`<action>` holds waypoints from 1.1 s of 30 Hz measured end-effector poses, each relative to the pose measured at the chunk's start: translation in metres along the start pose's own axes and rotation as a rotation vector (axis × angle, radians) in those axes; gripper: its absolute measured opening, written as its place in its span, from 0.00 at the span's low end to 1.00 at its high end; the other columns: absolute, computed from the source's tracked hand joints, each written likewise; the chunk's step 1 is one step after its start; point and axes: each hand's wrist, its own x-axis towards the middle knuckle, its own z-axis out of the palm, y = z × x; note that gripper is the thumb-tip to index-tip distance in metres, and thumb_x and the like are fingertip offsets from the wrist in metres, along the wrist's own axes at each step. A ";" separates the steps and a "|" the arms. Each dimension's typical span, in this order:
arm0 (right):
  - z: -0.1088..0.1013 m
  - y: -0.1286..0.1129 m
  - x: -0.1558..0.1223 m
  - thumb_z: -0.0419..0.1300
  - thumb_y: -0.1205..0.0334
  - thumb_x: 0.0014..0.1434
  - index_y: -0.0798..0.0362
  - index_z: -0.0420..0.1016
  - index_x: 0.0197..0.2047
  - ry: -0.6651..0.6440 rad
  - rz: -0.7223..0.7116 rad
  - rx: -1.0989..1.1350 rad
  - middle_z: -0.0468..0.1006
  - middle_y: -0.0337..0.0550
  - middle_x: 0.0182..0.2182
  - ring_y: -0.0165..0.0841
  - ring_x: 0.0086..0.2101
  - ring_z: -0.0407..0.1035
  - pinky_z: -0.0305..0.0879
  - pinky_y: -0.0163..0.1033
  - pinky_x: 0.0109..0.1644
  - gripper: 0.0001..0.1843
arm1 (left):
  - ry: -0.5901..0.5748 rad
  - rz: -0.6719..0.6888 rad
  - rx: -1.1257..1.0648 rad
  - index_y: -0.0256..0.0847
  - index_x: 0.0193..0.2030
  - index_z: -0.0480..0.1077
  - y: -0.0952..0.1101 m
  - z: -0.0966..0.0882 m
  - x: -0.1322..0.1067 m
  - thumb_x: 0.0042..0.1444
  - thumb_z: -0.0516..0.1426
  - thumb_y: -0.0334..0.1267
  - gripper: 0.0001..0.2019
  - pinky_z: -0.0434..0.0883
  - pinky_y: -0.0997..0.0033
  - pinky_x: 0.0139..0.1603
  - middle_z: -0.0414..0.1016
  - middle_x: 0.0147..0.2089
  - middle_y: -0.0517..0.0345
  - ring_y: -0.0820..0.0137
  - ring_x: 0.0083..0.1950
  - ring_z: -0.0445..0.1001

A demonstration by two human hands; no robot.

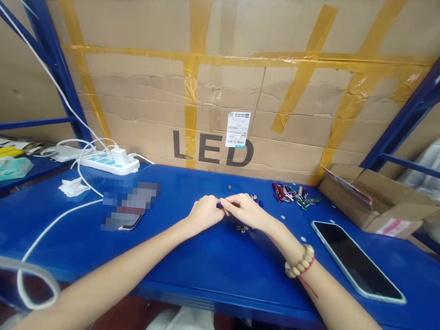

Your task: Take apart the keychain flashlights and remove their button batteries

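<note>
My left hand [204, 213] and my right hand [245, 209] meet in the middle of the blue shelf top [180, 254], both closed in a pinch around one small blue-purple part [220, 205] held between them. A few tiny round silver pieces [242, 230] lie on the surface just under my right hand. A pile of small coloured metal parts [293, 194], red, green and silver, lies beyond my right hand. My right wrist wears a bead bracelet [299, 263] with a red string.
A phone [356, 260] lies face up at the right; another phone [129, 213] lies at the left. A white power strip [109, 162] with cables sits back left. An open cardboard box [380, 198] stands back right. A taped cardboard sheet marked LED [211, 148] forms the back wall.
</note>
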 end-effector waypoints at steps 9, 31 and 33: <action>-0.002 -0.006 0.001 0.47 0.50 0.61 0.55 0.63 0.20 0.059 0.051 0.084 0.56 0.32 0.13 0.24 0.17 0.52 0.49 0.31 0.24 0.23 | 0.043 0.036 -0.028 0.39 0.29 0.75 -0.005 -0.002 0.003 0.52 0.48 0.40 0.15 0.63 0.71 0.30 0.77 0.31 0.50 0.61 0.35 0.75; 0.019 -0.006 -0.006 0.44 0.47 0.61 0.52 0.55 0.20 0.075 0.129 0.258 0.57 0.32 0.13 0.24 0.15 0.53 0.50 0.31 0.21 0.23 | 0.047 0.037 0.249 0.40 0.33 0.76 0.005 -0.009 -0.009 0.54 0.46 0.36 0.16 0.68 0.66 0.38 0.78 0.39 0.46 0.58 0.42 0.76; 0.017 -0.005 -0.005 0.44 0.46 0.61 0.53 0.56 0.21 0.070 0.137 0.244 0.58 0.32 0.13 0.24 0.14 0.53 0.50 0.31 0.21 0.24 | 0.044 0.027 0.205 0.41 0.32 0.76 0.004 -0.008 -0.006 0.54 0.46 0.37 0.16 0.68 0.66 0.38 0.78 0.38 0.47 0.59 0.42 0.76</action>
